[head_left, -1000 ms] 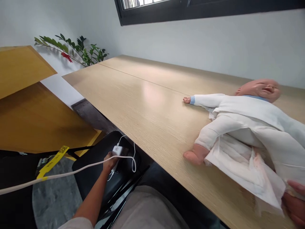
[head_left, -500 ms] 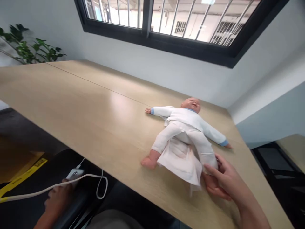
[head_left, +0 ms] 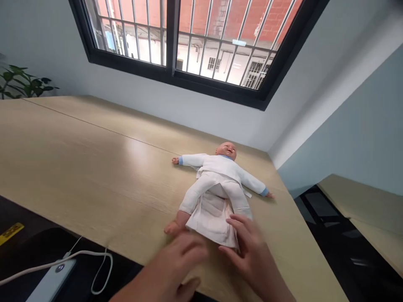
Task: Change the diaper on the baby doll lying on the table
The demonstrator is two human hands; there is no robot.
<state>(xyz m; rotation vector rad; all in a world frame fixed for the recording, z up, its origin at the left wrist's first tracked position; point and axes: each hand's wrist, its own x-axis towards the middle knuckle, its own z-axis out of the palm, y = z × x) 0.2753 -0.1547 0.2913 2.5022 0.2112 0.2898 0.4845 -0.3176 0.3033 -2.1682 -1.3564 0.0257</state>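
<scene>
A baby doll point(head_left: 222, 165) in a white top with blue cuffs and white leggings lies on its back on the wooden table, head toward the window. Between its spread legs, an unfolded white diaper point(head_left: 208, 220) reaches toward me. My right hand point(head_left: 250, 251) is at the diaper's near right corner, thumb and fingers apart, the fingertips at its edge; part of the doll's right-side lower leg is hidden behind it. My left hand point(head_left: 178, 264), blurred by motion, hovers near the doll's left-side foot point(head_left: 174, 226), thumb apart from the fingers, nothing visible in it.
The table point(head_left: 94, 167) runs far to the left under a barred window point(head_left: 189, 46). Below its front edge lie a white power bank point(head_left: 52, 279) and a looped white cable point(head_left: 108, 268). A plant point(head_left: 28, 84) stands at the far left, and dark furniture point(head_left: 333, 226) at the right.
My left hand has left the white device below the table and come up near the diaper. My right hand has moved from the doll's leg to the diaper's corner. The view has shifted.
</scene>
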